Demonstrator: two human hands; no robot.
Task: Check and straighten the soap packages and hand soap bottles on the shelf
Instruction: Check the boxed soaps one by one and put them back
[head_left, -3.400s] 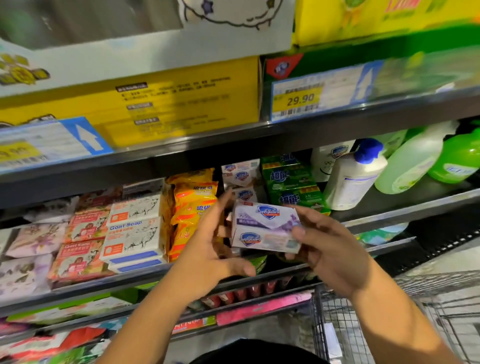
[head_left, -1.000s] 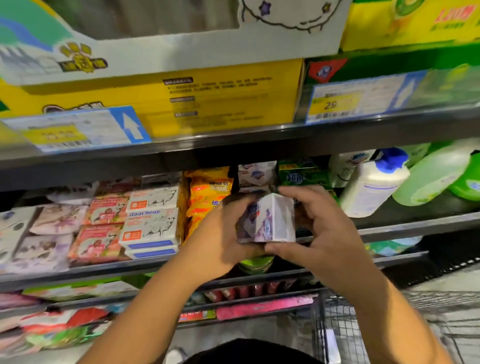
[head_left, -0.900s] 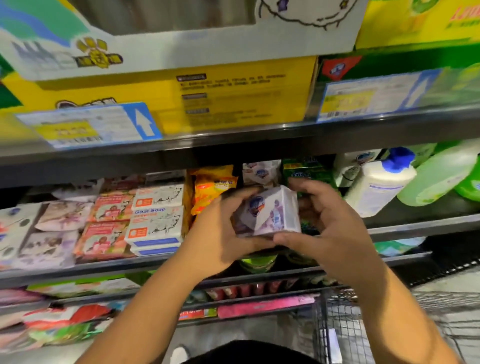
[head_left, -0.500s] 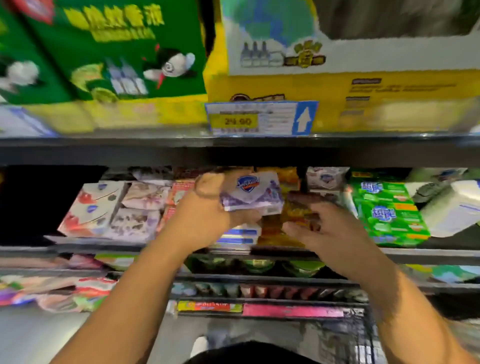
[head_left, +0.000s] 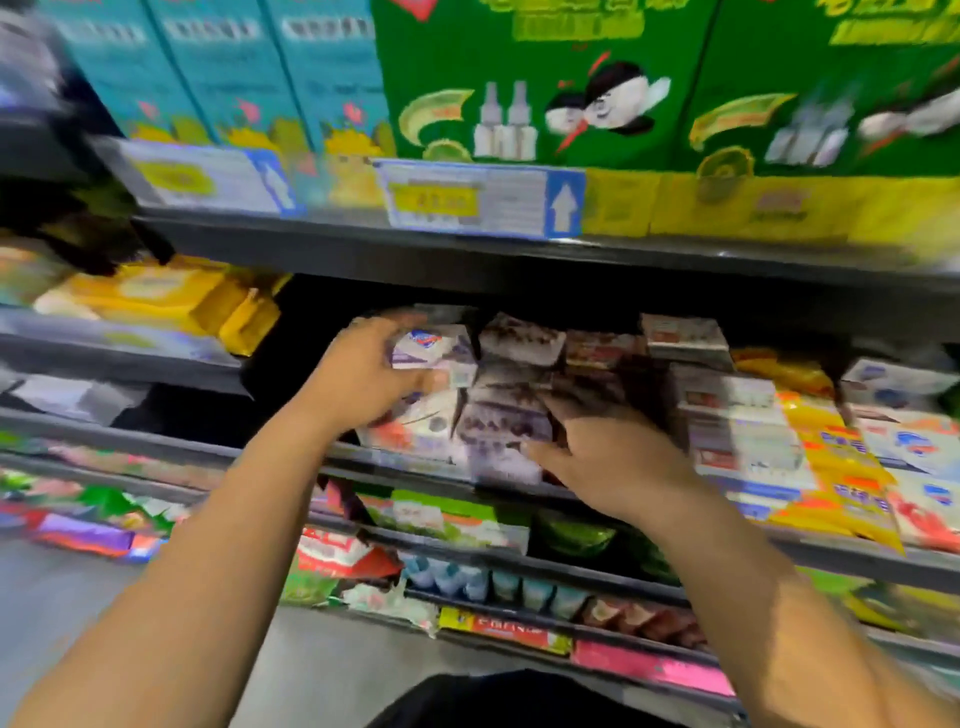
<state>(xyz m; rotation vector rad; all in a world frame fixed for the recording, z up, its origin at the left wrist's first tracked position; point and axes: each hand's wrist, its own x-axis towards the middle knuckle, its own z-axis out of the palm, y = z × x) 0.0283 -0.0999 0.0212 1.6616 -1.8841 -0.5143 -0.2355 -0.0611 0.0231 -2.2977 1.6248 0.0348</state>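
Green cartons (head_left: 545, 83) printed with a cartoon bird stand on the far upper shelf, teal cartons (head_left: 249, 67) to their left. A price tag (head_left: 483, 200) with a white arrow hangs below them. Near, low down, a pink strip (head_left: 654, 670) edges the bottom shelf.

We are finding the soap box (head_left: 434, 349) sitting atop the leftmost stack of soap packages (head_left: 415, 426) on the middle shelf (head_left: 291, 451), inside the left hand (head_left: 363, 376). The right hand (head_left: 613, 457) is lying right of it, before the neighbouring stack (head_left: 511, 410). Price tag (head_left: 483, 200) is hanging above.
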